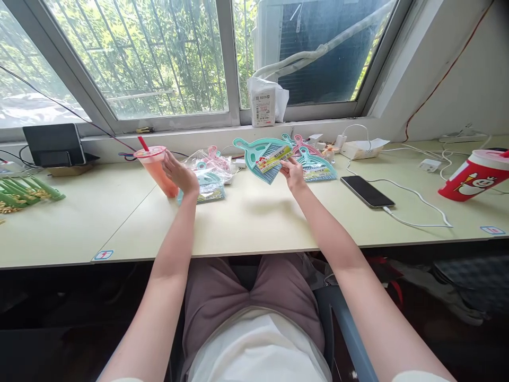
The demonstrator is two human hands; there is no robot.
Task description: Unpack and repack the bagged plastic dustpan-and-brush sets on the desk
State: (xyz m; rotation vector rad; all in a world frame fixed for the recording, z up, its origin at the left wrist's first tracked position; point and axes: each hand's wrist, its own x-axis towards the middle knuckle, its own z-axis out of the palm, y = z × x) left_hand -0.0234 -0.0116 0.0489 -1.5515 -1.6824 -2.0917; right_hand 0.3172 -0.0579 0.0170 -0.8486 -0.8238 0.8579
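My right hand (293,174) is closed on the lower right edge of a teal mini dustpan and brush set (256,151) with a yellow label, raised above the table. Beside the tall plastic drink cup (157,170) with its red straw is my left hand (181,172). Its fingers are stretched out along the cup's right side, near the rim; I cannot tell how firmly they touch. Just right of that hand lies a bagged teal dustpan set (209,185). Another teal dustpan set (316,167) rests behind my right hand.
Pink dustpan sets in clear wrap (217,162) lie at the back. A phone (368,191) on a white cable and a red cup (475,178) are on the right. A tablet (54,144) and green bundles (29,192) are at left. The table's front edge (254,252) runs before my lap.
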